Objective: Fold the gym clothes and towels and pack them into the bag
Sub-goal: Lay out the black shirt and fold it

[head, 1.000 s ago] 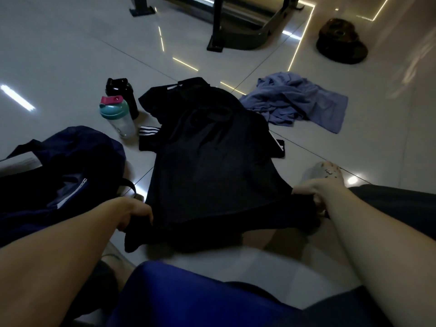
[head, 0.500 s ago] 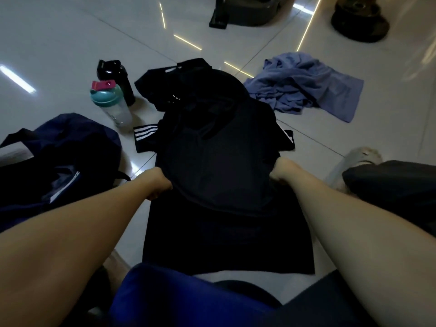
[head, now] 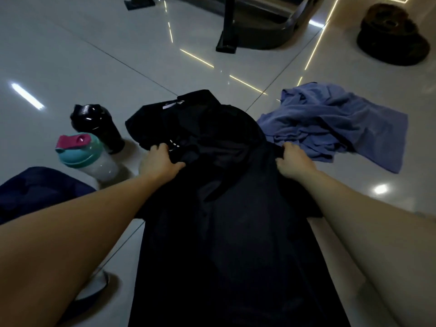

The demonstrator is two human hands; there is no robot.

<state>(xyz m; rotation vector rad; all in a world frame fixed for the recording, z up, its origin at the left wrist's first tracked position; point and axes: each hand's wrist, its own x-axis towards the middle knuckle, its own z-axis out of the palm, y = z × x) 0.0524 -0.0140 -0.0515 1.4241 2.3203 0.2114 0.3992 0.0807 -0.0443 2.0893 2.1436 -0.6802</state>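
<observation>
Pinching the black garment (head: pixel 224 244) on both sides: left hand (head: pixel 162 161) with fingers curled into the cloth and thumb laid across the top, right hand (head: pixel 292 161) with fingers bunched round a fold at the opposite edge. Nearest, at the bottom of the view, the garment's lower part lying flat on the pale tiled floor (head: pixel 70 67), running lengthwise away from the person between the two bare forearms. Low on the left, beside the left forearm, a dark shape on the tiles, too dim to name. Farther along on the left, a corner of the navy bag (head: pixel 35 190), apart from the garment. Just beyond the bag, a clear bottle (head: pixel 94 161) with a teal lid and pink cap, and close behind it a black bottle (head: pixel 101 126). Beyond the hands, more black cloth heaped loosely, with small white marks near the left fingers; same piece or a second one, cannot tell. Right of that heap, a crumpled blue-purple towel (head: pixel 330 128), its near edge just beside the right hand. Farthest off, a dark equipment frame (head: pixel 226 31) and, at the far right, a stack of weight plates (head: pixel 391 36).
</observation>
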